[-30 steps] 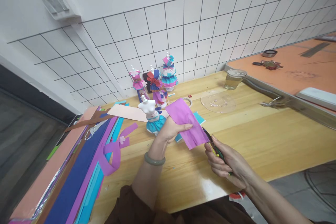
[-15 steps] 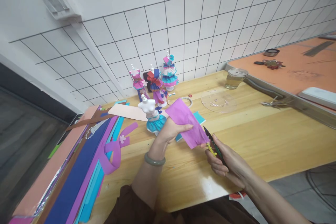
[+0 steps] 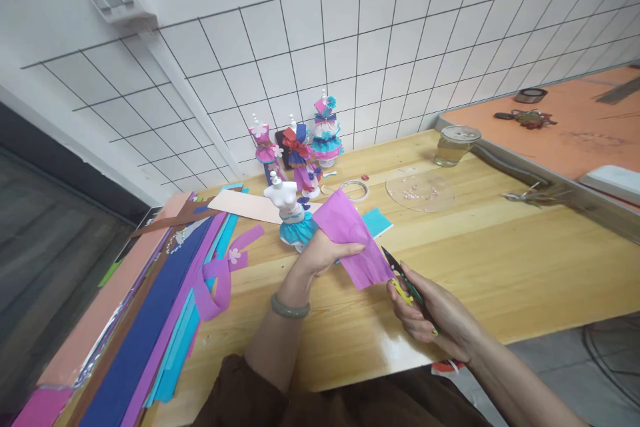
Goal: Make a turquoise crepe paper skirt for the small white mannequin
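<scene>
My left hand point(image 3: 327, 250) pinches a piece of purple crepe paper point(image 3: 353, 223) over the wooden table, thumb on top. My right hand point(image 3: 430, 310) is wrapped round thread snips point(image 3: 407, 283) with dark blades and a yellow and green handle. The blades are apart, beside the paper's lower right corner. Just behind my left hand stands a small white mannequin point(image 3: 281, 195) in a teal skirt. Partly under the purple paper lies a teal piece of paper point(image 3: 379, 221).
Several dressed mannequins point(image 3: 327, 137) stand by the grid wall. Crepe sheets point(image 3: 127, 320) and a purple strip point(image 3: 213, 303) lie at left. A roll of tape point(image 3: 356, 191), a clear dish of beads point(image 3: 419, 191) and a cup of liquid point(image 3: 454, 148) are behind; an orange table point(image 3: 590, 140) adjoins at right.
The snips have drawn slightly back from the paper's corner, and their tips now point at its right edge. My left hand keeps its hold; the view has shifted a little.
</scene>
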Demonstrator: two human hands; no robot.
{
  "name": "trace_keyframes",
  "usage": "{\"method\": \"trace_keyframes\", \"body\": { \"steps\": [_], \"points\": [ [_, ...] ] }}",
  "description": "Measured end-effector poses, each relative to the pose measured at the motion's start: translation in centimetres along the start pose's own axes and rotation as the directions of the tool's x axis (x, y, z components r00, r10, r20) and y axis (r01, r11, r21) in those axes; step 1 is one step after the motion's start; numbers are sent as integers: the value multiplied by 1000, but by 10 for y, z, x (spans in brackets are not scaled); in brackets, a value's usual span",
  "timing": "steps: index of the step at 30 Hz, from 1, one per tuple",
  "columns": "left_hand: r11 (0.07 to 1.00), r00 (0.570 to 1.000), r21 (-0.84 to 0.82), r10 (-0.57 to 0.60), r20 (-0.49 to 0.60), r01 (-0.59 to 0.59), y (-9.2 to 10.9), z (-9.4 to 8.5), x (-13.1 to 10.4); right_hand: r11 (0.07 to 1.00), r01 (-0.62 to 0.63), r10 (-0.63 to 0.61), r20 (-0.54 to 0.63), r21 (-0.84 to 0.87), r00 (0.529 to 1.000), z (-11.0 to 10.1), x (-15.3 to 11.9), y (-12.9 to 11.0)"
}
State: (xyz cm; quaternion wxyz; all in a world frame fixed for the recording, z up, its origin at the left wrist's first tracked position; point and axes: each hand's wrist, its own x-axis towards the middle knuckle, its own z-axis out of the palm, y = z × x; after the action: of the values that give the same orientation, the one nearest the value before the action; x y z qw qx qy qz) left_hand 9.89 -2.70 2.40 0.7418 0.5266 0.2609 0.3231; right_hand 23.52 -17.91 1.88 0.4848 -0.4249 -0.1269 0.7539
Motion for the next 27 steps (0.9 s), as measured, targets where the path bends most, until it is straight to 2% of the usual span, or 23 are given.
{"method": "trace_keyframes", "body": {
  "steps": [6,9,12,19,27],
  "points": [
    [997,998,-83,-1,-62,-4,-5,1,-4,999,17,-16,19,-49,1000,-3,2,6],
    [999,999,-47,-26,-29,24,-6,2,-4,1000,-9,9,8,-12,1000,-5,1,6],
    [1000,1000,-13,0,-5,0,-8,4,-3,999,-30,30,-4,45,1000,-7,0,6],
    [999,999,46,8,-36,-7,-19,3,-2,996,-15,14,14,87,1000,-12,1,8],
    [1000,999,27,7,-49,-6,-23,0,-1,996,-26,25,19,89,1000,-13,3,8]
  ]
}}
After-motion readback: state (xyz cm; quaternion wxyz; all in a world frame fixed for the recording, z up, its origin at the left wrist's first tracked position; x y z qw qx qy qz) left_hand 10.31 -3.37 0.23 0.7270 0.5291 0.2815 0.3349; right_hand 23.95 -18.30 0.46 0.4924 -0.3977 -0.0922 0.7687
